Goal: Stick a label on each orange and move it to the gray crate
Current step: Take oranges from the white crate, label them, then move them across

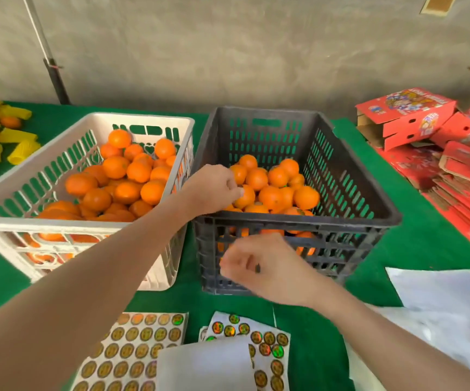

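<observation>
My left hand point(214, 190) reaches over the near left corner of the gray crate point(341, 221) and grips an orange point(246, 196) that sits on top of the pile of oranges point(279, 190) inside. My right hand point(262, 268) hovers in front of the crate's near wall, blurred, its fingers loosely curled with nothing visible in them. The white crate point(58, 222) to the left holds many more oranges point(121, 182). Sheets of round gold labels point(132, 348) lie on the green table near me, with a second, partly used label sheet point(269, 345) beside them.
A blank white sheet point(205, 365) overlaps the label sheets. White paper point(439, 294) lies at the right. Red cardboard boxes point(408, 117) are stacked at the far right. Yellow foam nets point(5, 136) and one loose orange point(10, 122) lie at the far left.
</observation>
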A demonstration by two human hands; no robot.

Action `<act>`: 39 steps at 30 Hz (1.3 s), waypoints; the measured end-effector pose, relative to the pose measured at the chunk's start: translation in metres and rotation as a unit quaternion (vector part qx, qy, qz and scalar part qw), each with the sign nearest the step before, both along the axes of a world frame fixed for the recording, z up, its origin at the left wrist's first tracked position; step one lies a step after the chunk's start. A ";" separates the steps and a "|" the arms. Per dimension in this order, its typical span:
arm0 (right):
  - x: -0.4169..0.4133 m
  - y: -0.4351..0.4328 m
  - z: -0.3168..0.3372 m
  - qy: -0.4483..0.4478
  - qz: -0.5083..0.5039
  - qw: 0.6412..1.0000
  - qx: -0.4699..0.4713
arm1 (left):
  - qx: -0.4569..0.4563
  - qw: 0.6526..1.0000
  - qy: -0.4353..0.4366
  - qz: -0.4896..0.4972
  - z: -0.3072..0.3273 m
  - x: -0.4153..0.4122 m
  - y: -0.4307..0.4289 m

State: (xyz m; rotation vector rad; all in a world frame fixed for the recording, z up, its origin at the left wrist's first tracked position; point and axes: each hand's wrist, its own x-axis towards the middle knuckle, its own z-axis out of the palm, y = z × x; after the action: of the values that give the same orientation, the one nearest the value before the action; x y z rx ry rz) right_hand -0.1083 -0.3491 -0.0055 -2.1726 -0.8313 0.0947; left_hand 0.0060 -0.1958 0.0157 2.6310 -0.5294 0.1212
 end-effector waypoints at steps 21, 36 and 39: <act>-0.078 0.012 -0.141 0.108 -0.132 0.963 -0.209 | -0.174 0.973 0.115 0.101 -0.148 -0.163 0.026; -0.087 -0.211 -0.128 0.203 -0.602 0.755 -0.161 | -0.110 0.968 0.222 -0.047 -0.167 -0.172 -0.055; -0.091 -0.209 -0.139 0.176 -0.602 0.718 -0.302 | -0.106 0.969 0.217 -0.046 -0.168 -0.171 -0.054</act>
State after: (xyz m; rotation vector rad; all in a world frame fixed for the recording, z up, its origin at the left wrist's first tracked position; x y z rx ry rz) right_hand -0.1996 -0.5577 -0.1443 -2.7283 1.0639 0.1132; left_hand -0.1647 -0.2496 -0.1521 2.3206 -0.4535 -0.3985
